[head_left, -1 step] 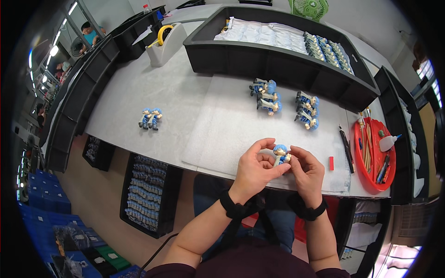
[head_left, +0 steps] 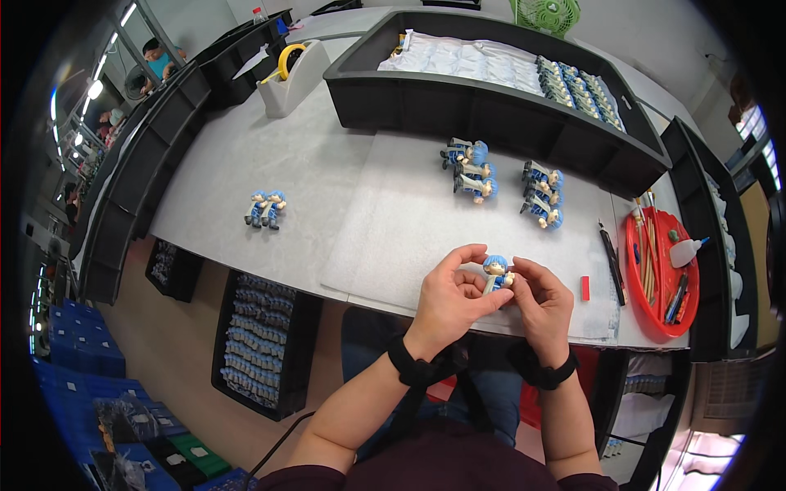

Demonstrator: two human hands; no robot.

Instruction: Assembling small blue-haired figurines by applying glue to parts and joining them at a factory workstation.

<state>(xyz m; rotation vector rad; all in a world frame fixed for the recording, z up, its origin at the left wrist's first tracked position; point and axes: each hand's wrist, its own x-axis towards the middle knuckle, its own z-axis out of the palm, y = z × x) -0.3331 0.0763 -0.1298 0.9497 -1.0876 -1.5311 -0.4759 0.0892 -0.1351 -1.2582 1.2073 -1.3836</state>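
Note:
Near the table's front edge, a small blue-haired figurine [head_left: 496, 268] in a blue and white outfit is held upright between my two hands. My left hand [head_left: 454, 293] grips it from the left with thumb and fingers. From the right, my right hand [head_left: 543, 301] pinches it at its side; the fingertips partly hide its lower body. Beyond my hands lie two small groups of like figurines, one group [head_left: 473, 170] straight ahead and another [head_left: 542, 195] to its right. Two more figurines [head_left: 265, 210] lie side by side on the left of the table.
A large black tray [head_left: 491, 106] with wrapped rows and figurines stands at the back. To the right are a red block [head_left: 584, 288], a black pen-like tool [head_left: 611, 262] and a red dish [head_left: 665, 331] of brushes and a bottle. A tape dispenser [head_left: 286, 90] sits back left.

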